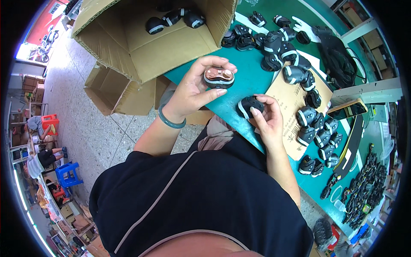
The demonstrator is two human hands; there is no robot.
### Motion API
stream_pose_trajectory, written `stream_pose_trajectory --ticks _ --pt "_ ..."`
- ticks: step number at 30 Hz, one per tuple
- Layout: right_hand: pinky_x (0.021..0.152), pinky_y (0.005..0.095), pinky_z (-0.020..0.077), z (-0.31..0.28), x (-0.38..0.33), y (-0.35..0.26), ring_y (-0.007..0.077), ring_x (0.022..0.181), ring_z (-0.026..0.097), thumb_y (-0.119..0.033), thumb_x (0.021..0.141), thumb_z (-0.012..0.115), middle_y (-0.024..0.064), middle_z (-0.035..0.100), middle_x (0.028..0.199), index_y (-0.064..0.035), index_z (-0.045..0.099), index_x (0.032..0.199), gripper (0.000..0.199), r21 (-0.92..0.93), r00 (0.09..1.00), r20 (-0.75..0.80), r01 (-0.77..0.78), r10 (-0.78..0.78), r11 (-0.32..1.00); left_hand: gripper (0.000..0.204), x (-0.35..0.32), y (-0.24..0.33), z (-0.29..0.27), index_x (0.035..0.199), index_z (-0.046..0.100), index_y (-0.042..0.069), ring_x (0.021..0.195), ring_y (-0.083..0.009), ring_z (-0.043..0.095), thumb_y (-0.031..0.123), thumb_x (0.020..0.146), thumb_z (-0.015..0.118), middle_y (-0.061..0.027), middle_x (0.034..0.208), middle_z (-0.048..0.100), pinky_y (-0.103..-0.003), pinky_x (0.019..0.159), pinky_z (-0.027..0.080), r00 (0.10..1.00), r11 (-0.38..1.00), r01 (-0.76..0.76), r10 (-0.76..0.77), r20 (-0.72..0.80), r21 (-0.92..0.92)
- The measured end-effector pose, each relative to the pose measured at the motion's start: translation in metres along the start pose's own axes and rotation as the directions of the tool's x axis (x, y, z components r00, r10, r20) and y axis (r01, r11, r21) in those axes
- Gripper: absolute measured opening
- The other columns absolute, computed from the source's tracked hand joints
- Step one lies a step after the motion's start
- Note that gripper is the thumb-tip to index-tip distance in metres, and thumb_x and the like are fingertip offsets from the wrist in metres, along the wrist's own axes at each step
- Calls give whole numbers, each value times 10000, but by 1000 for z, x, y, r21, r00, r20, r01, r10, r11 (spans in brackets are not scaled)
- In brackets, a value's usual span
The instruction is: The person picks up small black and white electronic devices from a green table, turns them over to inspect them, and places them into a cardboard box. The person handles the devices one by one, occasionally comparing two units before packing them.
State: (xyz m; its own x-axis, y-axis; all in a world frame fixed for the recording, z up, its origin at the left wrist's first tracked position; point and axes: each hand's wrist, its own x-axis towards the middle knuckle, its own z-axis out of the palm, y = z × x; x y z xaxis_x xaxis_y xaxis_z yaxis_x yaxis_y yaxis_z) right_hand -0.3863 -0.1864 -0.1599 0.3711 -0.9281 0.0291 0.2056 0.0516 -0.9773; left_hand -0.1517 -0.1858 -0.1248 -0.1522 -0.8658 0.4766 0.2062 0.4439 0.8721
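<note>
Nearest the person's dark-shirted torso, the right hand is pinching a small black rounded plastic part with a white stripe at the near edge of the green-topped workbench, fingers curled around it. Just beyond and left of that edge, the left hand, wearing a green bangle, is gripping an oval black housing with a copper-coloured face, thumb beneath and fingertips on top. Its face is turning up toward the camera, its long axis lying roughly left to right. Judging from this, the two pieces are being brought together; mating them would call for aligning them. Farther along the bench, rows of similar black parts are lying on a brown card sheet; beyond, an open cardboard box is holding more.
</note>
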Motion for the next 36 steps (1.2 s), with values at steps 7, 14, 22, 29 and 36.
stream_pose_trajectory --ticks 7,14,22,29,36 --pt "752 202 493 -1 -1 1 120 1028 548 21 862 640 82 487 1209 -30 492 1132 313 -1 999 17 45 -45 999 560 -1 2 2 1270 420 26 1198 -265 526 -117 766 617 -151 1229 535 -387 1020 426 998 996 -55 51 48 71" --pt "759 204 489 -1 -1 1 119 1031 549 24 863 640 83 493 1203 -29 492 1135 314 11 999 30 36 -36 999 613 5 0 -5 1310 396 14 1149 -269 559 -85 760 647 -158 1193 556 -377 970 468 991 996 83 -84 -103 -17" --pt "896 262 461 -9 4 4 130 1051 559 -19 900 608 77 573 1121 -19 483 1153 283 251 1000 -17 6 -2 968 456 92 -66 -161 1197 443 -43 1008 -289 607 72 825 679 -168 1118 551 -386 718 600 599 957 289 -152 -786 36" --pt "904 272 454 -9 7 8 143 994 582 -49 905 614 90 593 1076 -29 464 1151 289 383 987 -155 20 43 924 622 62 -14 -52 1321 444 3 999 -191 587 205 806 728 -155 1232 526 -293 844 486 930 896 200 -46 -366 397" --pt "744 281 490 13 54 -14 152 897 590 -217 898 665 93 601 997 -17 527 1120 330 51 998 -5 -60 61 997 523 13 -23 23 1291 463 -14 1094 -155 565 -33 816 681 -102 1209 546 -282 936 478 943 944 324 -327 -63 -61"
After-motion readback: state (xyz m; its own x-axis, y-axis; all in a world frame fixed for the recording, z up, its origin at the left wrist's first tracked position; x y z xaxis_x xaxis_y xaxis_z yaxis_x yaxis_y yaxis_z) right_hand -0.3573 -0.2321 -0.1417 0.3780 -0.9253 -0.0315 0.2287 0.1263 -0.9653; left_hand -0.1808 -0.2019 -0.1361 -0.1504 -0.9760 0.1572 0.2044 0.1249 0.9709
